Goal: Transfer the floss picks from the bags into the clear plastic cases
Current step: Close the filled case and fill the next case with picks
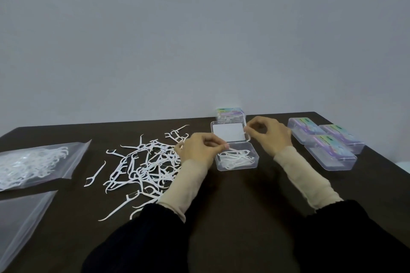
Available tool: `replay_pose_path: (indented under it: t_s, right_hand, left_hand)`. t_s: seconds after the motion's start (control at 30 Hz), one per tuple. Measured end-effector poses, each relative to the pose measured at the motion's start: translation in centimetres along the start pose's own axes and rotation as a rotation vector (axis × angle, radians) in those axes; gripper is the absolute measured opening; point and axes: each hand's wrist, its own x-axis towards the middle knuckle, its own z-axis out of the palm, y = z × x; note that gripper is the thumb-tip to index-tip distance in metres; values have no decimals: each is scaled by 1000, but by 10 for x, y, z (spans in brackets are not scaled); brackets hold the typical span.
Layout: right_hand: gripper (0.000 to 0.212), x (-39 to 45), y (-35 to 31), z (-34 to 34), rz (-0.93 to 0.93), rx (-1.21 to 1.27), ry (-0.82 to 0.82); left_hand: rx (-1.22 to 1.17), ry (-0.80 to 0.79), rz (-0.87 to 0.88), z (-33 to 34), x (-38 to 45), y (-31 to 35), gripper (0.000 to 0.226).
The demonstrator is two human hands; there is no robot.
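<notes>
Both hands over the open clear case [237,158] near the table's [233,201] far edge: left hand [197,149] pinches a floss pick [233,150]; right hand [269,134] pinches another (loose pile [146,166] left).

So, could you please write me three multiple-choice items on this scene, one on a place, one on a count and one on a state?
1. Where does the loose pile of floss picks lie relative to the open case?
A. To its left
B. To its right
C. Inside it

2. How many closed cases sit right of the right hand?
A. One
B. Three
C. Five

3. What is the left hand doing?
A. Resting flat
B. Pinching a floss pick
C. Gripping a bag

Key: 1 A, the pile lies left of the case; 2 B, three lidded cases cluster there; 3 B, its fingers pinch a pick over the case.
</notes>
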Motion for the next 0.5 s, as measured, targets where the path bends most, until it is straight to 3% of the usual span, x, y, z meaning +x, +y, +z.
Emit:
replay_pose_path:
  t_s: [0.1, 0.23, 0.33, 0.43, 0.5]
  right_hand:
    - [3, -3, -3, -3, -145, -119, -54]
    - [14, -9, -11, -4, -257, -396, -170]
    - [17, -12, -12, -2, -267, -520, -260]
    - [20, -12, -11, -2, -254, -551, -285]
    - [21, -12, -12, -2, -249, -543, -278]
  left_hand:
    - [255, -25, 55, 2, -1, 0, 13]
    - [298, -48, 92, 0, 1, -3, 9]
    - [174, -65, 134, 1, 4, -9, 2]
    - [-51, -119, 135, 3, 7, -16, 22]
    - [-70, -135, 131, 3, 8, -18, 17]
